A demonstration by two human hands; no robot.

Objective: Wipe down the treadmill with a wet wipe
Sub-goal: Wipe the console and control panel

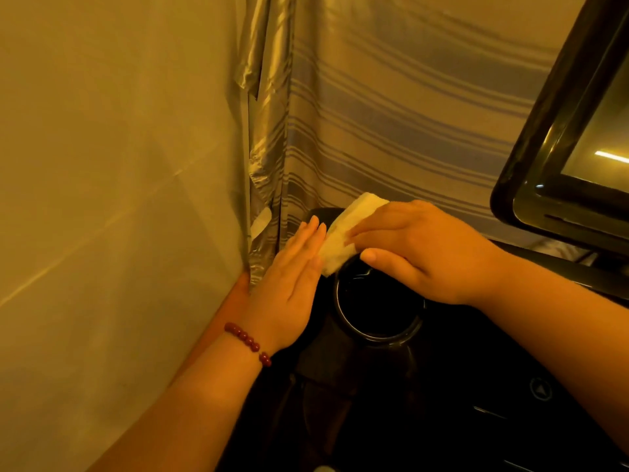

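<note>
Centre frame: right hand (425, 253) pressed the folded wet wipe (340, 233) onto the dark treadmill console (442, 386), just above the round cup holder (374, 308). Left hand (292, 281) lay flat beside the wipe, fingers straight, with a red bead bracelet (248, 342) on its wrist. Striped curtain (391, 97) hung behind; screen (578, 148) stood at upper right.

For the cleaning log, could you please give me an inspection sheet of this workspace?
Surface: dark glossy treadmill console with a round cup holder.
Job's things: folded wet wipe on the console's far left corner, by the cup holder's rim.
Clutter: nothing seen.
Hands: right hand presses flat on the wipe; left hand lies flat beside it, beaded bracelet on its wrist.
Cables: nothing seen.
Surroundings: striped curtain behind, plain wall at left, screen upper right.
</note>
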